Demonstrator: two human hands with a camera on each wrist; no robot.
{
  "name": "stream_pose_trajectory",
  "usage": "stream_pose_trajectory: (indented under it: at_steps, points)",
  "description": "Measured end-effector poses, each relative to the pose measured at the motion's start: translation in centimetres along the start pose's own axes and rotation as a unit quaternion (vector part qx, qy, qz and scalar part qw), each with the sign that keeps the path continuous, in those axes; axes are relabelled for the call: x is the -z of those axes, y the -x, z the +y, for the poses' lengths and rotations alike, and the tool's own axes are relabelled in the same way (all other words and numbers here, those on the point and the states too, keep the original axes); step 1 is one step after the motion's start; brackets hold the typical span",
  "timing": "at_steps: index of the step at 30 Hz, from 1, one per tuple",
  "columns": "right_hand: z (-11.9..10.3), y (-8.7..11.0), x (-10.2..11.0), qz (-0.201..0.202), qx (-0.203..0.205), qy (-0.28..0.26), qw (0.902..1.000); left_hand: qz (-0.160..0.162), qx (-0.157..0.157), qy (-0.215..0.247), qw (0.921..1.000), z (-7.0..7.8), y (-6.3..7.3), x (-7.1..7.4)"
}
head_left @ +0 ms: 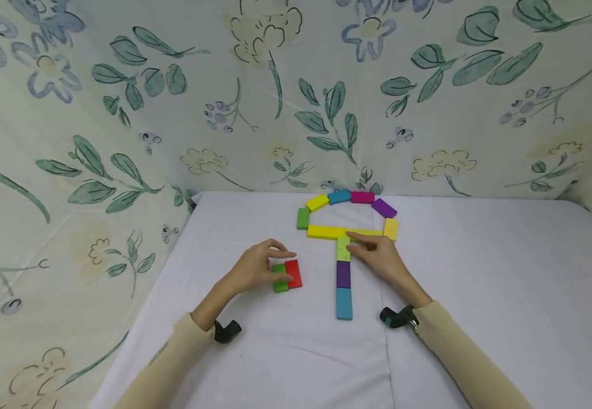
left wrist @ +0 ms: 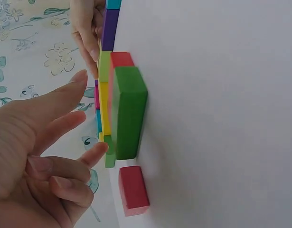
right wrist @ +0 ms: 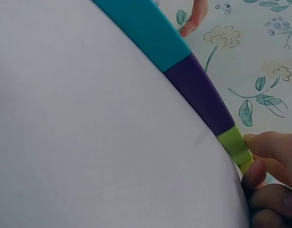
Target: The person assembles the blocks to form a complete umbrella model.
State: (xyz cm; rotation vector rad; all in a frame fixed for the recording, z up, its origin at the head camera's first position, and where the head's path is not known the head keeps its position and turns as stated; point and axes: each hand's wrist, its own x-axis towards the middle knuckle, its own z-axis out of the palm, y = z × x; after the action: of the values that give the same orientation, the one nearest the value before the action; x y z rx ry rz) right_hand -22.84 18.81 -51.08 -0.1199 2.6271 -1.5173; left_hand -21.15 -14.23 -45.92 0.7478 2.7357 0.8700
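My left hand (head_left: 255, 267) hovers with spread fingers beside a green block (left wrist: 129, 114) and a red block (head_left: 294, 274) that lie against each other. A second red block (left wrist: 134, 190) rests near them in the left wrist view; the hand hides it in the head view. My right hand (head_left: 378, 255) pinches the lime-green block (head_left: 344, 250), thumb at its side and index finger at its far end. That block meets the yellow bar (head_left: 325, 232) and heads a straight row with a purple block (head_left: 344, 275) and a blue block (head_left: 344, 304).
Beyond the yellow bars, an arch of blocks includes green (head_left: 303, 218), yellow (head_left: 317, 203), blue (head_left: 339, 197), magenta (head_left: 362, 197), purple (head_left: 384, 208) and orange-yellow (head_left: 391, 229) pieces. A white cloth (head_left: 480, 295) covers the table. Floral fabric (head_left: 296, 91) hangs behind.
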Motion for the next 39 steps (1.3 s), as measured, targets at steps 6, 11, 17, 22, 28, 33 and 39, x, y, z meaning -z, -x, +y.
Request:
stream_pose_trajectory:
  at_steps: [6, 11, 17, 22, 28, 33, 39]
  points:
    - [0.2, 0.0, 0.0, -0.003, 0.000, -0.004, 1.0000, 0.016, -0.014, -0.003, 0.9998, -0.4, 1.4, -1.7]
    - [0.3, 0.1, -0.1, -0.004, -0.003, -0.002, 1.0000, 0.036, -0.023, -0.005, 0.9991, -0.7, 1.6, -2.4]
    - [0.2, 0.0, -0.1, -0.003, -0.005, 0.000, 1.0000, 0.052, -0.030, 0.012, 0.9981, -0.8, 1.7, -2.7]
    - [0.1, 0.0, -0.1, -0.003, -0.005, 0.001, 1.0000, 0.061, -0.035, 0.007, 0.9975, -0.7, 1.8, -2.9]
    - [0.0, 0.0, 0.0, -0.004, -0.003, 0.004, 1.0000, 0.047, -0.022, -0.006, 0.9986, -0.6, 1.7, -2.8]
    - [-0.1, 0.0, 0.0, -0.006, -0.001, 0.002, 1.0000, 0.008, -0.029, 0.006, 0.9995, -1.0, 1.3, -2.3]
    - [-0.1, 0.1, 0.0, -0.008, 0.000, 0.002, 1.0000, -0.041, -0.033, 0.022, 0.9984, -1.4, 1.0, -1.5]
